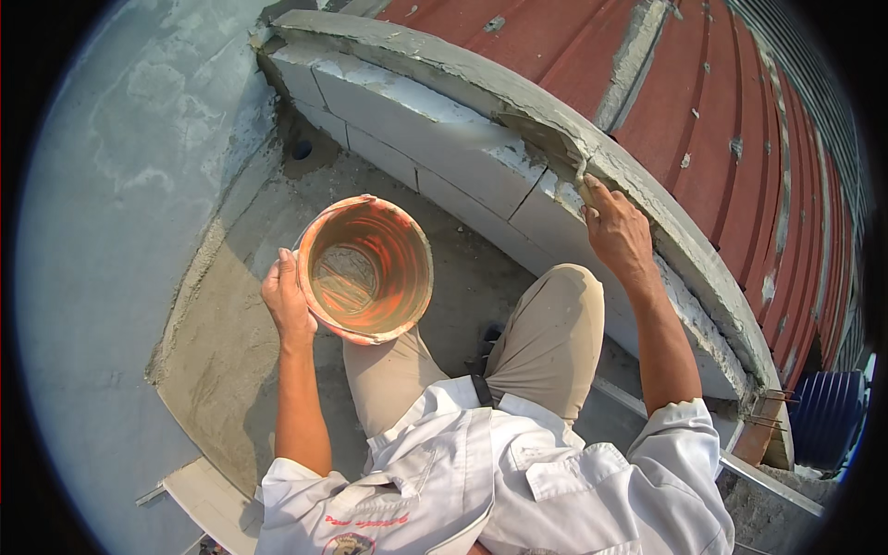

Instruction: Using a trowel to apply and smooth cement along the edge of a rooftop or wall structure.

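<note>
An orange bucket [396, 250], coated inside with grey mortar, is held at its left side by my left hand [287, 287]. My right hand [613, 222] is closed on the handle of a trowel [585, 178], whose blade is at the mortar under a rough concrete ledge [462, 55]. Below that ledge runs a low wall of white blocks [416, 120] with dark joints, its top edge partly covered in grey mortar.
A red corrugated roof [684, 139] lies beyond the ledge. A grey plastered wall [111, 259] stands at left, beside the cement floor [217, 328] with a dark round hole. A blue ribbed plastic object [823, 416], thin rebar and a metal bar [768, 486] are at lower right.
</note>
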A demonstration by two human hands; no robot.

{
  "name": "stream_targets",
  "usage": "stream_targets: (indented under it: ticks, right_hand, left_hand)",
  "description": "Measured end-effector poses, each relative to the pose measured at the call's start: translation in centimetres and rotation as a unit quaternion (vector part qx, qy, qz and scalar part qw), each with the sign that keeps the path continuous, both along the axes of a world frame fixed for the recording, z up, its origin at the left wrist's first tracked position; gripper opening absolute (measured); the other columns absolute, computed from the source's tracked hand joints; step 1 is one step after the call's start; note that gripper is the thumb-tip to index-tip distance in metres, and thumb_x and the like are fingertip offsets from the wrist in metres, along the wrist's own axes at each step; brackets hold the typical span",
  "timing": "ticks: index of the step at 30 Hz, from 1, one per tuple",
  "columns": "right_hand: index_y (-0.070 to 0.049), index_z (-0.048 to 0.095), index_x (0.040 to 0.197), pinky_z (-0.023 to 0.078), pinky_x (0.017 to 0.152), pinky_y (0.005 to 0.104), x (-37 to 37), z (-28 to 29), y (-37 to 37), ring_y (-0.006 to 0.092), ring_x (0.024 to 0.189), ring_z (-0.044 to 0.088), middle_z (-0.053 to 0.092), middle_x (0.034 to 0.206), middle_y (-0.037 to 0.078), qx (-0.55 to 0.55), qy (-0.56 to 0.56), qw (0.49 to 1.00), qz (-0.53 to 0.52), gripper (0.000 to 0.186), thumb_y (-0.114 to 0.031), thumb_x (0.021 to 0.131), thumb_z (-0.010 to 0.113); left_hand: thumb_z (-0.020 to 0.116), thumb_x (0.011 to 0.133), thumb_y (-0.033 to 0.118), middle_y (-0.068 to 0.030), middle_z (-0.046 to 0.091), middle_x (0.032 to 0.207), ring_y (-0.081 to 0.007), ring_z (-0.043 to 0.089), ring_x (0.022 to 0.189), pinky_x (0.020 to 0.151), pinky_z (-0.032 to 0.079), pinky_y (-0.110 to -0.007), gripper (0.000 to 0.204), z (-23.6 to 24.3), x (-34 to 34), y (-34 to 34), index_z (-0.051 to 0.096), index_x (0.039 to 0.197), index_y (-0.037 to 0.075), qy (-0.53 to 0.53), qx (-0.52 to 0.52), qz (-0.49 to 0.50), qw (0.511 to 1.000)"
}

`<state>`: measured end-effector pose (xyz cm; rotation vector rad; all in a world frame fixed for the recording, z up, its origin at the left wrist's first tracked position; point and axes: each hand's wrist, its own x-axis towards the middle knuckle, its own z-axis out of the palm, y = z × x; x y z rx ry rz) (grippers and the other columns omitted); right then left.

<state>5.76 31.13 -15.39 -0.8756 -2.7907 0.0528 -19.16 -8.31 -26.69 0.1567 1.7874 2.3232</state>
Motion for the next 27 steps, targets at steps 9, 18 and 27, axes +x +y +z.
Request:
stream_targets:
  ticks: [9, 18, 27]
  right_hand:
    - [-0.020, 0.053, 0.148, 0.056, 0.069, 0.0438, 1.3, -1.8, 0.9, 0.0307, 0.079, 0.069, 0.062, 0.090, 0.015, 0.057, 0.001, 0.998, -0.005, 0.053, -0.021, 0.097, 0.066]
    - [-0.021, 0.053, 0.148, 0.056, 0.069, 0.0430, 1.5, -2.0, 0.1, 0.0290, 0.079, 0.068, 0.061, 0.090, 0.014, 0.058, -0.008, 0.998, -0.029, 0.054, -0.021, 0.096, 0.066]
    - [-0.014, 0.054, 0.145, 0.055, 0.080, 0.0479, 1.4, -1.2, -0.3, 0.0356, 0.089, 0.070, 0.069, 0.099, 0.017, -0.024, 0.056, 0.998, -0.027, 0.052, -0.019, 0.096, 0.067]
  left_hand:
    - [0.050, 0.111, 0.033, -0.0106, 0.073, 0.101, -0.0156, 0.070, 0.090, 0.082, 0.056, -0.030, 0.044, -0.4, -0.2, -0.5, 0.069, 0.110, -0.007, -0.011, 0.014, 0.009, 1.000]
    - [0.050, 0.111, 0.032, -0.0108, 0.073, 0.101, -0.0157, 0.070, 0.090, 0.082, 0.056, -0.030, 0.043, -0.2, 0.0, -0.3, 0.069, 0.111, -0.007, -0.002, -0.003, 0.003, 1.000]
    - [0.049, 0.111, 0.033, -0.0108, 0.073, 0.102, -0.0154, 0.069, 0.091, 0.083, 0.055, -0.030, 0.045, 0.0, 0.0, -0.8, 0.069, 0.112, -0.008, 0.007, -0.001, -0.003, 1.000]
